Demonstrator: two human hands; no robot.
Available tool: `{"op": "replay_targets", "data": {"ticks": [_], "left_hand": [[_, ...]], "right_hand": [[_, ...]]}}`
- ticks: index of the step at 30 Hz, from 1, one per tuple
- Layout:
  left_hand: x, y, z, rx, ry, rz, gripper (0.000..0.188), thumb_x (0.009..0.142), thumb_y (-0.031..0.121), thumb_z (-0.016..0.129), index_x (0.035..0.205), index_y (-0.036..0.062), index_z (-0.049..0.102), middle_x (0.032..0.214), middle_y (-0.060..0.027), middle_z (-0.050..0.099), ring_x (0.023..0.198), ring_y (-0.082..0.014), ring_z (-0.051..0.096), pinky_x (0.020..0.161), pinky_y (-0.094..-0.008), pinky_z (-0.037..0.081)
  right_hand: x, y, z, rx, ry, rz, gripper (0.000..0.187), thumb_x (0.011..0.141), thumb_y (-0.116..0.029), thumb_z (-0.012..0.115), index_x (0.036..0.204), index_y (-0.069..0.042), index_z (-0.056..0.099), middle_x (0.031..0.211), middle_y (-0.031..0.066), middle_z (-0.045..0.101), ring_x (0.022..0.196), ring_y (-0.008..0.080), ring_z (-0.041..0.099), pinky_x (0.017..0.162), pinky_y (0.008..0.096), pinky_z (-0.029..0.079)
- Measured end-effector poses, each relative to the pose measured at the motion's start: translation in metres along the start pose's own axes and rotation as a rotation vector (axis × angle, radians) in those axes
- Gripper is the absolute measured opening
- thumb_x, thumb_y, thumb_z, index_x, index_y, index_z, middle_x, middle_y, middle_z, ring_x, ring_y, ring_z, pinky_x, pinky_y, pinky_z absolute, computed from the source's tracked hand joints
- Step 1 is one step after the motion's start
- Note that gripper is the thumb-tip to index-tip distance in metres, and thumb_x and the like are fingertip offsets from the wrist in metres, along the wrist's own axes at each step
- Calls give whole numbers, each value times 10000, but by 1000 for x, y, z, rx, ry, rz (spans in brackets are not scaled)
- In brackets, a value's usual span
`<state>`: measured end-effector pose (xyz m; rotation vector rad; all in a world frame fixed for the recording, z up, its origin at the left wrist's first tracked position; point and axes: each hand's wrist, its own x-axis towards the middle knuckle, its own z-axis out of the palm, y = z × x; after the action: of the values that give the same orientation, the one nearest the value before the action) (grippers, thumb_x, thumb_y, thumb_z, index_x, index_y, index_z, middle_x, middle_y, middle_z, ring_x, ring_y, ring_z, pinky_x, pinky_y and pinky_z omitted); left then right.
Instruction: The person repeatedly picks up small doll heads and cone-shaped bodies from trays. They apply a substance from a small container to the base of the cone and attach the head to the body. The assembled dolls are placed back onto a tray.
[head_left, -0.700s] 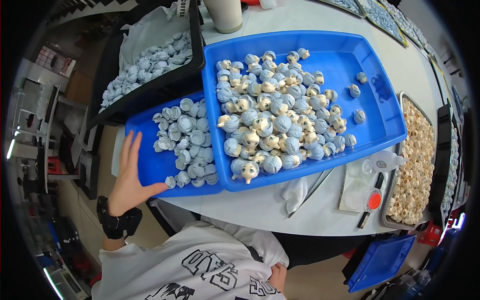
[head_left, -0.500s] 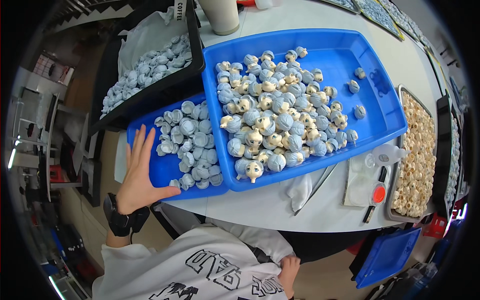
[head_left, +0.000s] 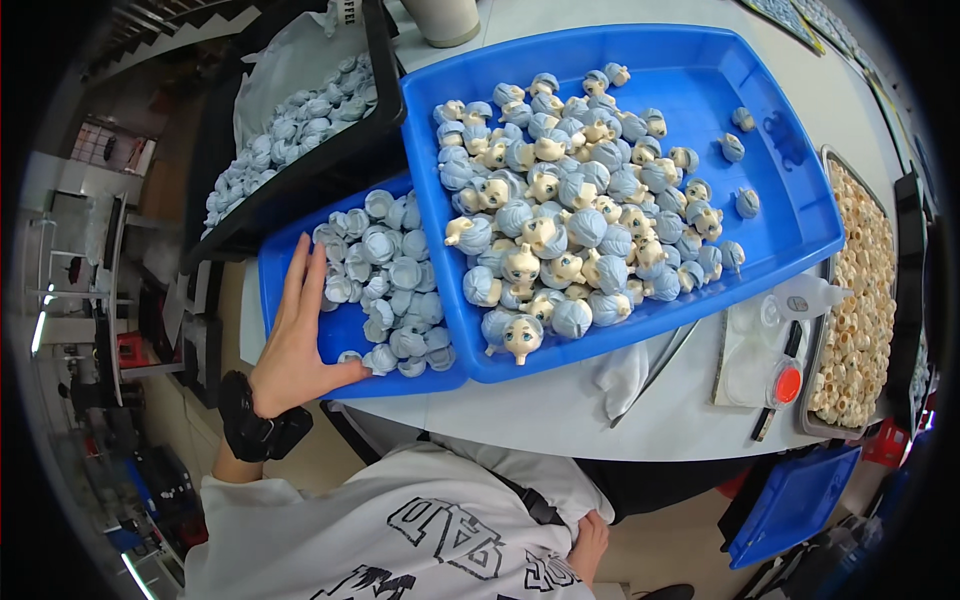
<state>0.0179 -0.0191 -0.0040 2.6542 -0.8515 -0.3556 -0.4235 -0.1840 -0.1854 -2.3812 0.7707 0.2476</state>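
Note:
My left hand [head_left: 307, 345] is open over the left side of a small blue tray [head_left: 335, 350]. Its fingers stretch along the heap of pale blue, cup-shaped hair pieces [head_left: 382, 245], and its thumb reaches to the pieces at the near edge. A black band sits on that wrist. Down by my lap, against the white clothing, is my right hand [head_left: 590, 547]; its fingers are too hidden to read. Beside the small tray stands a large blue tray [head_left: 780, 230] heaped with doll heads [head_left: 540, 235], cream-faced with pale blue hair.
A black crate [head_left: 385, 110] of more hair pieces overhangs the small tray. To the right lie a white cloth [head_left: 622, 378], a thin metal tool [head_left: 655, 372], a squeeze bottle [head_left: 812, 296], a red-lidded jar [head_left: 785, 384] and a metal tray [head_left: 815, 410] of cream parts.
My left hand has moved in closer to the hair pieces, its fingers now less spread. The view has shifted slightly. My right hand remains by my lap.

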Motion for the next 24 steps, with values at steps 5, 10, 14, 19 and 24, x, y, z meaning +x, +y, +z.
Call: {"op": "replay_targets", "data": {"ticks": [5,10,14,19,24], "left_hand": [[7,8,-2,71,42,-21,962,541,125,732,1342,63,203,1361,-205,151,1213,-363,274,972,-407,305],[7,15,-2,-12,57,-59,731,622,71,684,1259,88,327,1250,-177,273,1035,-337,419,870,-393,392],[9,7,0,55,-16,39,582,682,56,650,1193,50,373,1203,-181,312,980,-360,453,829,-386,402],[5,-5,12,176,47,84,422,702,46,633,1072,14,433,1029,-168,402,854,-360,486,714,-395,419],[14,-3,19,219,126,153,327,696,29,627,988,3,483,811,-154,468,724,-356,501,612,-397,416]], "right_hand": [[55,-32,-30,54,17,-17,241,636,-162,543,863,-81,536,951,83,541,919,292,467,730,395,347],[87,-36,-27,84,0,-31,259,679,-281,543,833,-73,540,905,75,538,892,295,466,720,385,342],[62,-44,-48,125,-75,-70,280,671,-187,584,908,-56,514,969,119,519,901,308,462,708,412,347],[44,-35,-43,48,-122,-102,334,687,-176,598,974,-57,476,1041,125,498,946,316,462,716,408,363],[82,-45,-54,5,-175,-134,241,669,-239,560,841,-72,530,905,80,539,855,290,485,663,393,358]]}}
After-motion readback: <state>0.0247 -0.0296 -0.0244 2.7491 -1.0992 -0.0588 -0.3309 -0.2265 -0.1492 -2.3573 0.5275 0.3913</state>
